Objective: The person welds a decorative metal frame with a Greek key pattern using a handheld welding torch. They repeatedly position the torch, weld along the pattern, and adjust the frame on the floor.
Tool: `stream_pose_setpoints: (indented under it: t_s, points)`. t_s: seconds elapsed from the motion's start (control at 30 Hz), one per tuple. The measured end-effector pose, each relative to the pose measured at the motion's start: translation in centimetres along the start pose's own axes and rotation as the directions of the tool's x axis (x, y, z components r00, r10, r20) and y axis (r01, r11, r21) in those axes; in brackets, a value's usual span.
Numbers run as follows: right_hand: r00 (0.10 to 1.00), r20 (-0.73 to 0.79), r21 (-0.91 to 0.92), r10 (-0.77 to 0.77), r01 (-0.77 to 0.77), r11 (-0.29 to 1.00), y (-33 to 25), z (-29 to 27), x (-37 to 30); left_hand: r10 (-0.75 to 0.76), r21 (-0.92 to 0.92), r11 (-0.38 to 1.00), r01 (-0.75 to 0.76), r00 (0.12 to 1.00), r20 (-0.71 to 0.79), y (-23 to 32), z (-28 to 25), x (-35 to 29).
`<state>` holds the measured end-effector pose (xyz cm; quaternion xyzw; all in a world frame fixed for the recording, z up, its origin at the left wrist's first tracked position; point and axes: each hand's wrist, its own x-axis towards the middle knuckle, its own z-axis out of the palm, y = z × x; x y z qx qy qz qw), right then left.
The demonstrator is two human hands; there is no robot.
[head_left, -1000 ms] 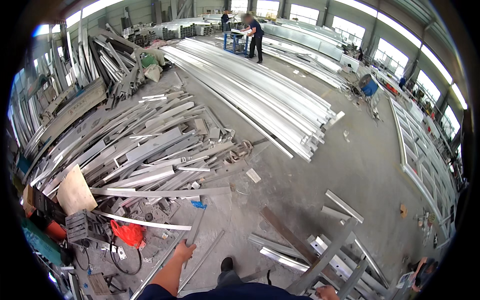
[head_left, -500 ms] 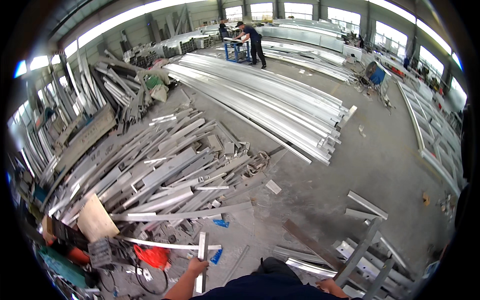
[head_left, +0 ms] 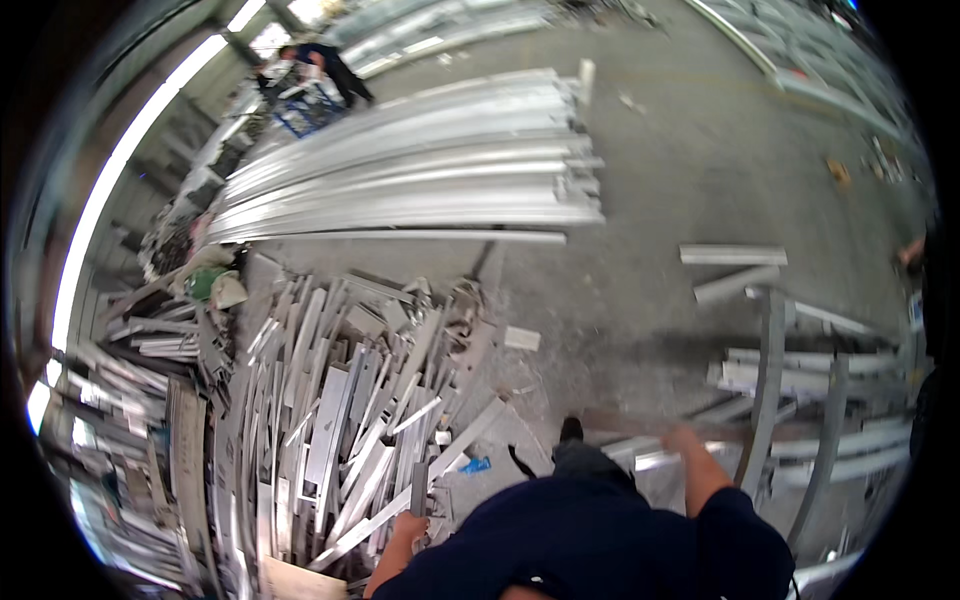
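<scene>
My left hand [head_left: 413,527] is closed around a short grey metal bar [head_left: 419,488] that stands upright at the edge of a scrap heap. My right hand [head_left: 682,438] is blurred. It reaches out over a long brownish bar [head_left: 620,424] lying across grey metal frame pieces [head_left: 770,390] on the right. Whether it grips anything cannot be made out. My dark blue sleeves and chest fill the lower edge, and one black shoe [head_left: 570,430] shows on the concrete floor.
A heap of cut aluminium offcuts [head_left: 330,420] lies on the left. A long stack of aluminium profiles [head_left: 420,185] stretches across the back. A small blue object [head_left: 476,465] lies near my foot. A person [head_left: 330,65] works far back left, and another person's hand [head_left: 910,250] shows at the right rim.
The view has swung and tipped downward, so the scrap heap now lies to my left. My left hand still holds the short bar. My right hand has come forward over the bars on the right.
</scene>
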<state>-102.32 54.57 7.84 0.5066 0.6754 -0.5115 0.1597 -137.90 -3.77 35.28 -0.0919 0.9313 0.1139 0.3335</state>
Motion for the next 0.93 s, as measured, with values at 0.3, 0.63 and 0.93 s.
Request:
stream_pose_setpoints:
  t_s: [0.3, 0.63, 0.93]
  points:
    - [0.992, -0.128, 0.286, 0.007, 0.03, 0.958, -19.6, -12.8, -1.8, -0.002, 0.449, 0.892, -0.055, 0.992, 0.126, 12.8, -6.0, 11.1]
    - [0.9, -0.406, 0.473, 0.157, 0.061, 0.879, -29.9, -26.6, 8.1, 0.032, 0.506, 0.841, -0.19, 0.952, 0.306, 46.4, -11.6, 33.0]
    - [0.721, -0.018, 0.507, 0.693, -0.59, 0.628, -19.7, -21.7, 9.9, 0.336, 0.384, 0.807, -0.449, 0.883, 0.326, 101.6, -2.8, 43.8]
